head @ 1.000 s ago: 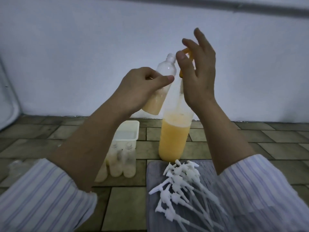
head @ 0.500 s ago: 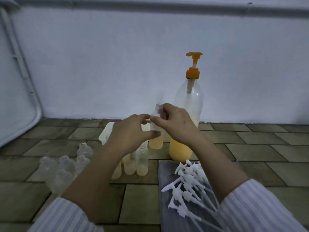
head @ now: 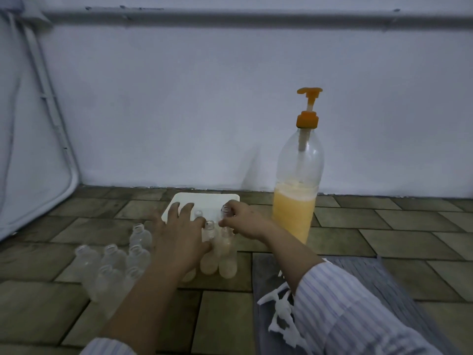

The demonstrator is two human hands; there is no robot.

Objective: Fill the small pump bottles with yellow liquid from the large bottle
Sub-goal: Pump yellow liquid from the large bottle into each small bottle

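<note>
Brown floor tiles (head: pixel 384 226) are seen running up to a plain pale wall (head: pixel 179 111), along the top of which a grey pipe (head: pixel 230 17) is fixed. At the far right the large bottle (head: pixel 298 190) is stood upright on the tiles, roughly a third filled with yellow liquid and topped by an orange pump (head: pixel 308 108). Just to its left a white tray (head: pixel 207 203) is laid against the foot of the wall.

In front of the tray a cluster of filled small bottles (head: pixel 217 260) is stood, each holding pale yellow liquid and left uncapped. One small bottle (head: pixel 225 210) at the far side of that cluster is held by the right hand (head: pixel 243 222), whose fingers are curled around its neck. The left hand (head: pixel 179 239) is spread wide with straight fingers over the near-left part of the cluster; its thumb is seen beside one bottle, and nothing is gripped by it.

To the near left a group of empty clear bottles (head: pixel 112 262) is stood on the tiles, just beside the left forearm. At the near right a grey cloth (head: pixel 371 278) is spread on the floor, and white pump tops (head: pixel 279 313) are piled on it, partly hidden by the striped sleeve (head: pixel 358 316) of the right arm
</note>
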